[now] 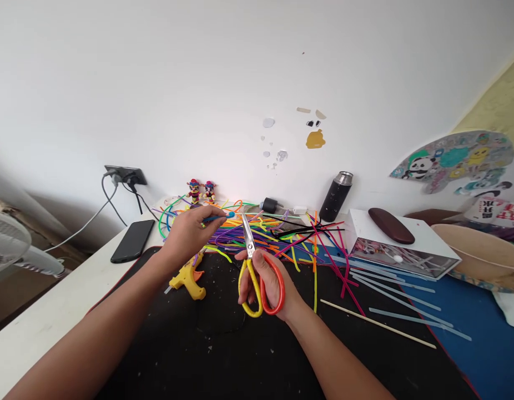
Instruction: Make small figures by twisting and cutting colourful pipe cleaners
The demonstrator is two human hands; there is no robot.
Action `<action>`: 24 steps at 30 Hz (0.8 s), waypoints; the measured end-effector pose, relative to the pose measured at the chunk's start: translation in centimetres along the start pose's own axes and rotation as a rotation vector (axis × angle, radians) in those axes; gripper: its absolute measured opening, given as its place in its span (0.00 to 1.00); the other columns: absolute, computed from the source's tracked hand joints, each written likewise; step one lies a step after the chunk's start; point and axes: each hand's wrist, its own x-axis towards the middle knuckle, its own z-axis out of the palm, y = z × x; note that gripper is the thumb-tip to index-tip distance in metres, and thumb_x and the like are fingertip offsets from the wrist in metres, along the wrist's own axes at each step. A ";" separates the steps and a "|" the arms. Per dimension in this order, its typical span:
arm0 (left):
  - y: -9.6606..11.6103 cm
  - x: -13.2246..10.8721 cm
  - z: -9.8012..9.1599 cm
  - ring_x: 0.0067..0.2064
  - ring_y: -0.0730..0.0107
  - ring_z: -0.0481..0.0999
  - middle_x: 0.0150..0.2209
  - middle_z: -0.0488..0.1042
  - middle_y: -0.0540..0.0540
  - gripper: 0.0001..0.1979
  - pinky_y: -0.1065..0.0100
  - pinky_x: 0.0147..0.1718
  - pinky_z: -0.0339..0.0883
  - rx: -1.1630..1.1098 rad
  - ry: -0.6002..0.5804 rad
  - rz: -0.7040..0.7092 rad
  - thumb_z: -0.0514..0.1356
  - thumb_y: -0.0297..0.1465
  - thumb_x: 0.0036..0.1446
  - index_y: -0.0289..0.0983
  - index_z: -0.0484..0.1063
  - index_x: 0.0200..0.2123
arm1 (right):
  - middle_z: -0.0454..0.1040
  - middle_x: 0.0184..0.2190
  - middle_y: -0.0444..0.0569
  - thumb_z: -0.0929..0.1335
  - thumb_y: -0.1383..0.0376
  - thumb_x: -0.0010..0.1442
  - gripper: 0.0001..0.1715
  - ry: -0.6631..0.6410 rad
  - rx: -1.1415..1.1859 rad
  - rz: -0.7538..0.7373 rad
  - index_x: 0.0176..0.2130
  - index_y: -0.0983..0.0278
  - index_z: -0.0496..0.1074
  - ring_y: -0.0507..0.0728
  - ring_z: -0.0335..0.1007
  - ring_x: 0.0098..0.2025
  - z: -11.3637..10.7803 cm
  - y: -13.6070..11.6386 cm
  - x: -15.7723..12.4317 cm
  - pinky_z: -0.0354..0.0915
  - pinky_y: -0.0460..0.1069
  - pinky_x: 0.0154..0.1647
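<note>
My left hand (194, 226) is closed in a pinch on a blue pipe cleaner (229, 215), whose rounded end pokes out to the right past the fingertips. In my right hand (271, 278) is a pair of scissors (251, 247) with one yellow and one red handle loop. Their blades point up and away, close to the blue end, and look nearly closed. Behind both hands lies a loose heap of pipe cleaners (227, 236) in purple, orange, yellow and green. Below my left hand, a yellow glue gun (190, 279) rests on the black mat (190, 350).
Clear glue sticks (407, 294) and a wooden stick (377, 323) lie at right. A white box (390, 244) carries a brown case (391, 225). A black thermos (337, 197) leans by the wall. A phone (132, 241) and a fan (15, 244) are at left.
</note>
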 end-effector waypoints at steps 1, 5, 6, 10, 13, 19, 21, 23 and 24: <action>0.0 0.0 -0.1 0.42 0.57 0.84 0.42 0.87 0.46 0.13 0.62 0.43 0.71 0.001 0.011 -0.009 0.61 0.42 0.64 0.42 0.82 0.41 | 0.76 0.20 0.43 0.67 0.30 0.60 0.45 -0.014 -0.014 0.010 0.52 0.65 0.71 0.55 0.75 0.19 0.1 0.1 0.0 0.62 0.44 0.18; 0.1 0.0 -0.4 0.39 0.58 0.84 0.39 0.86 0.47 0.13 0.64 0.39 0.71 -0.030 0.008 -0.045 0.61 0.43 0.63 0.42 0.82 0.40 | 0.76 0.21 0.44 0.67 0.29 0.59 0.46 -0.014 -0.057 0.024 0.51 0.65 0.72 0.56 0.75 0.19 0.2 0.2 0.0 0.63 0.45 0.19; 0.2 0.0 -0.4 0.39 0.59 0.83 0.39 0.86 0.47 0.13 0.64 0.38 0.71 -0.052 0.004 -0.056 0.62 0.43 0.63 0.42 0.82 0.40 | 0.75 0.20 0.44 0.67 0.29 0.59 0.46 0.001 -0.067 0.025 0.51 0.65 0.72 0.56 0.75 0.19 0.1 0.1 0.1 0.62 0.44 0.19; 0.3 0.2 -0.6 0.36 0.62 0.81 0.36 0.85 0.48 0.13 0.65 0.37 0.70 -0.129 0.024 -0.101 0.63 0.44 0.62 0.41 0.81 0.39 | 0.72 0.18 0.40 0.68 0.32 0.61 0.41 0.082 -0.127 0.011 0.49 0.65 0.72 0.53 0.70 0.16 -0.3 -0.2 0.2 0.60 0.44 0.16; 0.4 0.2 -0.5 0.36 0.62 0.81 0.36 0.85 0.47 0.13 0.65 0.37 0.70 -0.162 0.013 -0.088 0.62 0.43 0.62 0.41 0.80 0.37 | 0.70 0.17 0.38 0.70 0.34 0.61 0.38 0.079 -0.205 0.019 0.47 0.65 0.72 0.51 0.63 0.13 -0.1 0.2 0.2 0.59 0.44 0.15; 0.5 0.4 -0.4 0.37 0.61 0.82 0.36 0.85 0.46 0.15 0.65 0.36 0.71 -0.219 -0.049 -0.058 0.61 0.44 0.62 0.40 0.80 0.39 | 0.69 0.19 0.38 0.69 0.35 0.63 0.33 0.013 -0.520 0.115 0.43 0.61 0.71 0.52 0.64 0.16 1.5 1.0 -0.5 0.59 0.45 0.18; 0.5 0.4 -0.8 0.36 0.61 0.82 0.36 0.85 0.46 0.15 0.65 0.37 0.71 -0.229 -0.031 -0.059 0.61 0.44 0.62 0.40 0.80 0.39 | 0.72 0.22 0.41 0.70 0.38 0.64 0.28 -0.011 -0.758 0.080 0.42 0.60 0.74 0.52 0.66 0.20 1.9 0.4 -1.0 0.60 0.46 0.23; 0.4 0.5 -1.1 0.35 0.62 0.82 0.35 0.85 0.47 0.15 0.66 0.37 0.71 -0.229 -0.015 -0.060 0.62 0.45 0.62 0.40 0.81 0.39 | 0.75 0.25 0.44 0.72 0.41 0.64 0.25 -0.034 -1.002 0.034 0.41 0.60 0.76 0.54 0.69 0.24 2.3 -0.5 -1.6 0.59 0.47 0.27; 0.4 0.5 -1.3 0.35 0.62 0.81 0.35 0.85 0.47 0.15 0.66 0.36 0.71 -0.225 -0.011 -0.059 0.62 0.45 0.62 0.40 0.81 0.39 | 0.76 0.26 0.45 0.72 0.41 0.64 0.25 -0.041 -1.104 0.024 0.40 0.60 0.77 0.56 0.70 0.26 2.4 -0.9 -2.0 0.58 0.48 0.29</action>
